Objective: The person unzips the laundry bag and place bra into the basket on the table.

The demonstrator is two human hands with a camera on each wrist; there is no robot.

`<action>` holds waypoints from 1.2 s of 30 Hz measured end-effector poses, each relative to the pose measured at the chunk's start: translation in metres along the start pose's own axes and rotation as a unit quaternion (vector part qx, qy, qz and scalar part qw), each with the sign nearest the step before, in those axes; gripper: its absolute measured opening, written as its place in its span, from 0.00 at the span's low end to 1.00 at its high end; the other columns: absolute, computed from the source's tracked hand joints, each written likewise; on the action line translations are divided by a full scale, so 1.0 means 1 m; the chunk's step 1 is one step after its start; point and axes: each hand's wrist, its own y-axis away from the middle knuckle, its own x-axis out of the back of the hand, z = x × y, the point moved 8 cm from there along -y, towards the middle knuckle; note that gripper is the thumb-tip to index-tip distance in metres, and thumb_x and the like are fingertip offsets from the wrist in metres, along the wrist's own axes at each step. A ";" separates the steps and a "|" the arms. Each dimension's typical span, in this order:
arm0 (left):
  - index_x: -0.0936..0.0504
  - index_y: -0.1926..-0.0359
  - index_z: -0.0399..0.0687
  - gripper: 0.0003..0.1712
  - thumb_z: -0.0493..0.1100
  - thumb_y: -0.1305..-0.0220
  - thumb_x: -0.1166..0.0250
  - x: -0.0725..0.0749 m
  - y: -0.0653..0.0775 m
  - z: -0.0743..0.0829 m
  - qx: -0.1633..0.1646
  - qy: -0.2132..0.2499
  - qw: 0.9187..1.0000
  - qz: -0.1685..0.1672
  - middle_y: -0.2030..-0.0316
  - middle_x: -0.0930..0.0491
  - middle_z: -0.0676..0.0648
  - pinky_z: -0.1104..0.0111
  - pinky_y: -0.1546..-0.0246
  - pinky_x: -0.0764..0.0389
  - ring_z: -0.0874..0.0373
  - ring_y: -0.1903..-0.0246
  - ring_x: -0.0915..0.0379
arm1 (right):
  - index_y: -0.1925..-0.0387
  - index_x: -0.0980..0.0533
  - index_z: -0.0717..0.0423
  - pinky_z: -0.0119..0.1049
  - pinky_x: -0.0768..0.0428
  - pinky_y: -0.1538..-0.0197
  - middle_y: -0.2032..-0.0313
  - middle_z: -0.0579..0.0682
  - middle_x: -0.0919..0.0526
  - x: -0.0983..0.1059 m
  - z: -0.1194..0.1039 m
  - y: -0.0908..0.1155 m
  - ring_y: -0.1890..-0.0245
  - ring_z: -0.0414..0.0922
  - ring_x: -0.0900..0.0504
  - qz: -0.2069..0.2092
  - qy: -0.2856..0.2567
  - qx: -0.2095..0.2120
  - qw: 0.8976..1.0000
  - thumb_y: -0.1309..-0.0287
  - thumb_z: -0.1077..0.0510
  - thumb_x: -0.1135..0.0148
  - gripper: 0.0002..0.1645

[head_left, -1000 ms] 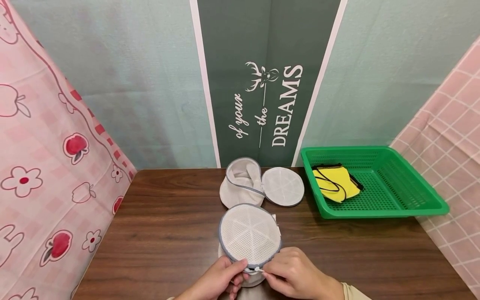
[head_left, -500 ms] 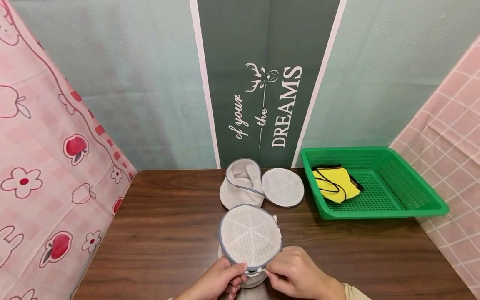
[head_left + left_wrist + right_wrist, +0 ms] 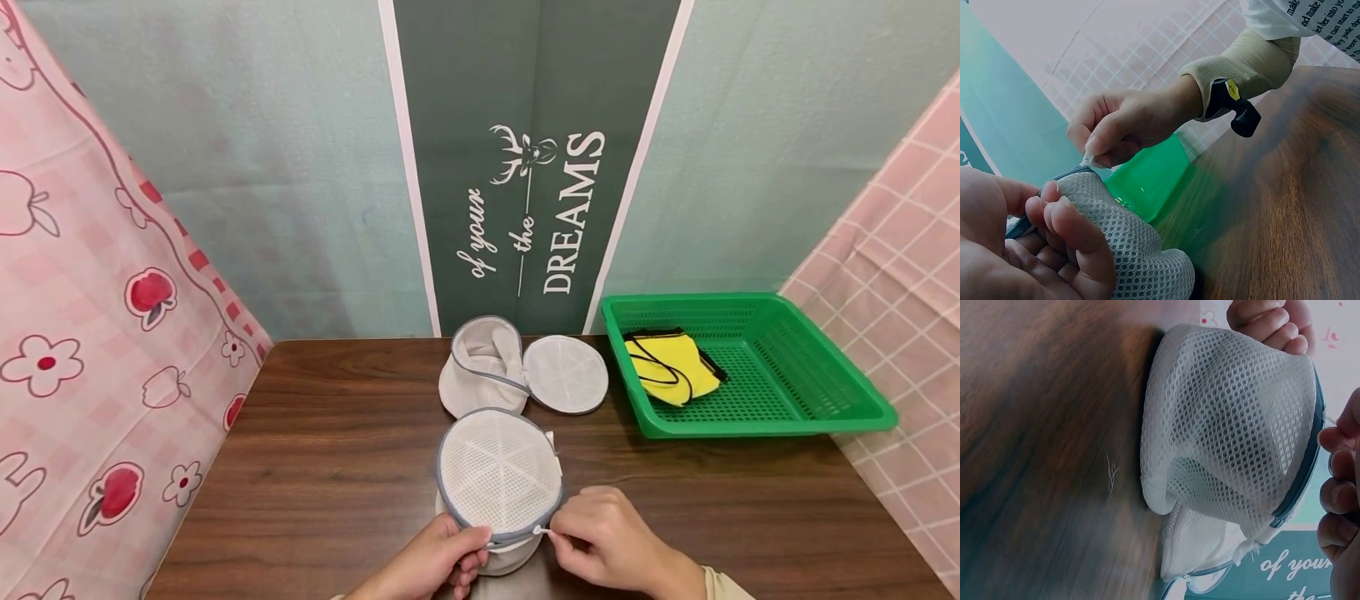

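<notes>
A round white mesh laundry bag [image 3: 501, 471] with grey-blue edging stands at the near middle of the table, its lid lying over the top. My left hand [image 3: 442, 554] pinches the rim at the front, thumb on top and fingers curled below. Between right thumb and forefinger, my right hand [image 3: 603, 537] pinches a small white zipper pull [image 3: 540, 530] at the front right of the rim. In the right wrist view the mesh side wall [image 3: 1229, 425] is creased and rests on the wood. The left wrist view shows the pull [image 3: 1088, 157] in the right hand's fingertips.
Behind it, a second mesh bag [image 3: 483, 379] stands unzipped, its round lid [image 3: 566, 374] folded out to the right. A green plastic basket [image 3: 765, 429] at the back right holds a yellow cloth item with black cord [image 3: 675, 367]. Printed curtains hang around the wooden table [image 3: 322, 467].
My right hand has drawn the zipper pull rightward along the rim, and the gap at the front has narrowed. My left hand keeps its grip in nearly the same spot.
</notes>
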 end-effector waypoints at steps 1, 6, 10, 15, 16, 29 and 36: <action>0.31 0.76 0.35 0.20 0.41 0.26 0.48 0.000 0.000 0.000 0.000 0.000 1.000 0.001 0.83 0.33 0.59 0.81 0.81 0.32 0.71 0.83 0.39 | 0.77 0.25 0.43 0.15 0.36 0.71 0.81 0.36 0.30 0.001 0.001 0.001 0.79 0.25 0.37 0.001 0.002 0.001 1.000 0.36 0.61 0.41 0.14; 0.31 0.76 0.35 0.19 0.40 0.26 0.48 0.001 -0.001 -0.001 0.002 -0.001 1.000 0.004 0.84 0.33 0.59 0.80 0.81 0.32 0.71 0.83 0.39 | 0.77 0.25 0.44 0.15 0.36 0.72 0.82 0.36 0.30 0.003 0.002 0.002 0.79 0.26 0.36 0.007 0.017 0.014 1.000 0.36 0.60 0.43 0.14; 0.28 0.74 0.46 0.16 0.40 0.26 0.48 0.001 0.000 -0.002 0.006 -0.002 1.000 0.003 0.83 0.33 0.59 0.80 0.81 0.33 0.71 0.84 0.39 | 0.78 0.26 0.45 0.16 0.36 0.73 0.82 0.36 0.31 0.006 0.002 0.002 0.80 0.27 0.37 0.014 0.023 0.023 0.999 0.38 0.61 0.44 0.14; 0.32 0.77 0.38 0.19 0.40 0.25 0.49 0.002 0.000 -0.002 0.005 -0.005 1.000 -0.002 0.84 0.34 0.58 0.80 0.82 0.33 0.71 0.84 0.39 | 0.79 0.26 0.46 0.17 0.36 0.73 0.82 0.36 0.31 0.009 0.003 0.002 0.80 0.28 0.38 0.020 0.024 0.023 0.999 0.41 0.63 0.43 0.13; 0.34 0.77 0.31 0.21 0.40 0.25 0.49 0.002 0.000 -0.002 0.003 -0.006 1.000 -0.004 0.84 0.34 0.58 0.80 0.82 0.34 0.71 0.85 0.40 | 0.79 0.26 0.46 0.17 0.36 0.73 0.82 0.36 0.31 0.010 0.003 0.002 0.80 0.28 0.37 0.020 0.023 0.022 0.999 0.42 0.63 0.43 0.13; 0.43 0.67 0.11 0.25 0.38 0.27 0.50 0.006 0.002 -0.001 -0.008 -0.016 1.000 0.000 0.85 0.36 0.57 0.79 0.82 0.35 0.70 0.85 0.41 | 0.79 0.27 0.45 0.16 0.35 0.73 0.83 0.35 0.32 0.015 0.017 0.010 0.79 0.28 0.37 0.023 0.021 -0.008 0.999 0.50 0.66 0.39 0.13; 0.33 0.79 0.40 0.19 0.38 0.28 0.49 0.008 0.003 -0.003 0.007 -0.021 1.000 0.011 0.86 0.36 0.58 0.79 0.83 0.36 0.69 0.86 0.42 | 0.78 0.26 0.45 0.16 0.33 0.72 0.81 0.35 0.30 0.016 0.022 0.014 0.80 0.28 0.34 0.028 0.021 -0.009 0.999 0.46 0.65 0.40 0.12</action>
